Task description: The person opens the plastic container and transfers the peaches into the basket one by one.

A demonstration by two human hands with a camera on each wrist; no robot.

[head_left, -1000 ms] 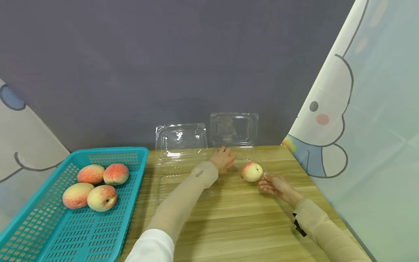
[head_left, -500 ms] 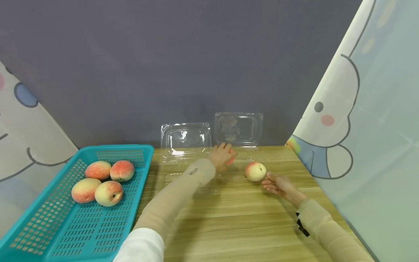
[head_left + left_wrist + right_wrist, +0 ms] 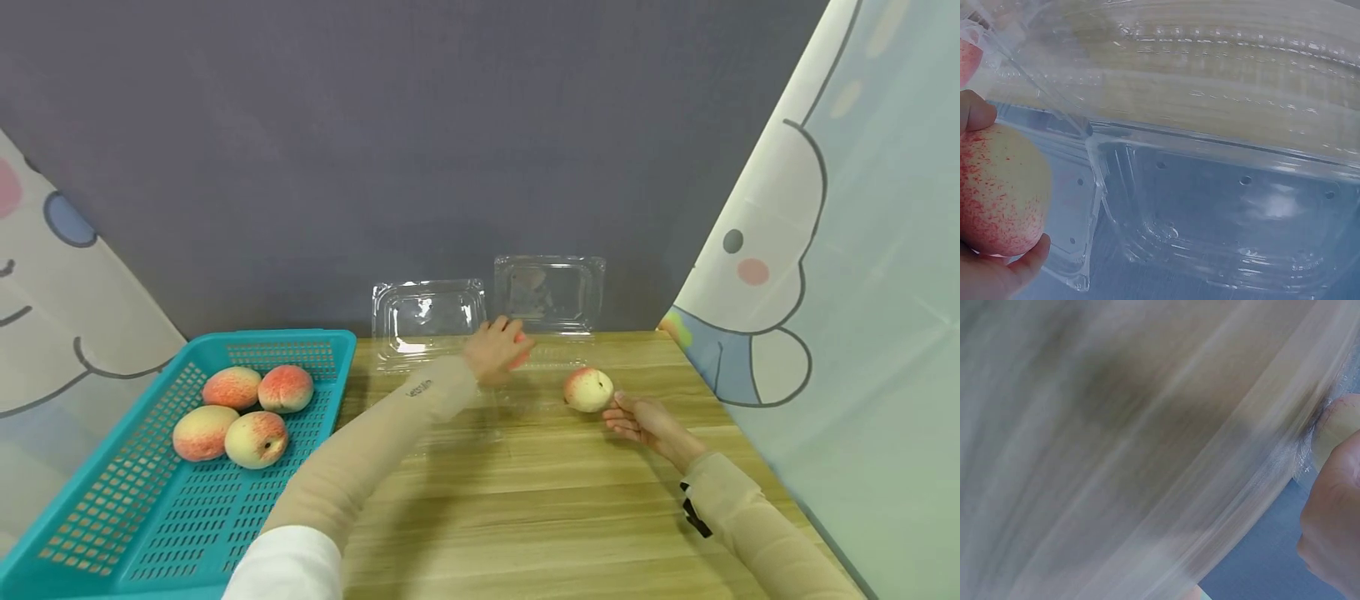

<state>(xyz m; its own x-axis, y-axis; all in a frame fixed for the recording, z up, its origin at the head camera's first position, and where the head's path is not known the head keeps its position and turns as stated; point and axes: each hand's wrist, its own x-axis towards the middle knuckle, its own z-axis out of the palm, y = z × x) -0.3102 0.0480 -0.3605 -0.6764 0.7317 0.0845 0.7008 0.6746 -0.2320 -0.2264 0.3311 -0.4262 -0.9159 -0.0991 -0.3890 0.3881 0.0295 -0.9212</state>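
In the head view my left hand [image 3: 493, 348] grips a red-and-cream peach [image 3: 519, 352], mostly hidden there; the left wrist view shows the peach [image 3: 1004, 190] with thumb and fingers around it. It is over the boundary of two clear plastic containers, left [image 3: 427, 315] and right [image 3: 551, 292], whose lids stand raised at the back. Another peach [image 3: 588, 390] sits at the right container's near right corner. Beside it my right hand [image 3: 643, 423] holds that container's corner, thumb close to the peach. The exact contact is hard to make out through the clear plastic.
A teal slotted basket [image 3: 341, 375] stands at the left, with several peaches [image 3: 257, 439] in it. The wooden table [image 3: 525, 525] ends at a dark backdrop [image 3: 450, 167]. A printed cloth [image 3: 885, 292] hangs along the right side.
My left hand has moved a little left and back with its peach. The right hand and the peach beside it hold their place; the head view has shifted slightly.
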